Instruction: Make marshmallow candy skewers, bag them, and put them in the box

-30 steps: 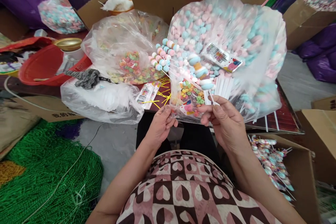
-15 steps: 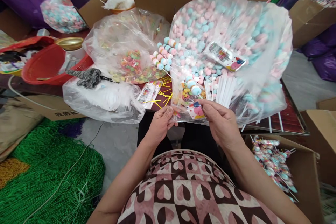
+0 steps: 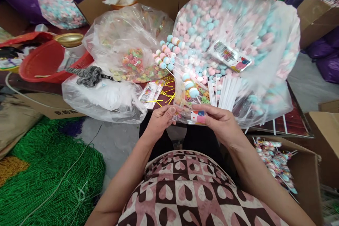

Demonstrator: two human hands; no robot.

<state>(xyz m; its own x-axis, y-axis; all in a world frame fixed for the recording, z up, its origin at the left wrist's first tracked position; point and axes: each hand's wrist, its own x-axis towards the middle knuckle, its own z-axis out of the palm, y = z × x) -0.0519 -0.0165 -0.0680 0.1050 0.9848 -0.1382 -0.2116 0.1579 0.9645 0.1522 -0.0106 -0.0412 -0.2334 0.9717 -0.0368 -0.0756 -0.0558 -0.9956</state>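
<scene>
Between my hands, at the front edge of the table, is a small clear packaging bag [image 3: 197, 117] with a colourful printed end. My left hand [image 3: 160, 122] pinches its left end between thumb and fingers. At the printed end, my right hand [image 3: 222, 122] grips the bag with thumb and fingertips. Just beyond lies a marshmallow skewer [image 3: 190, 85] in blue, white and pink. Several finished-looking marshmallow skewers [image 3: 167, 52] rest together farther back. White sticks [image 3: 228, 91] lie behind my right hand, and gold twist ties [image 3: 165, 95] are scattered beyond my left.
A large bag of marshmallows [image 3: 212, 14] stands at the back right, a bag of ring candies [image 3: 132, 63] left of it. A red basket [image 3: 29, 65] sits far left. Packed skewers fill part of a cardboard box [image 3: 304, 169] at lower right. Green cord [image 3: 66, 162] covers the floor left.
My right hand has shifted its grip on the printed end of the bag, which now lies flatter and more level. My left hand keeps its pinch. The view has moved slightly.
</scene>
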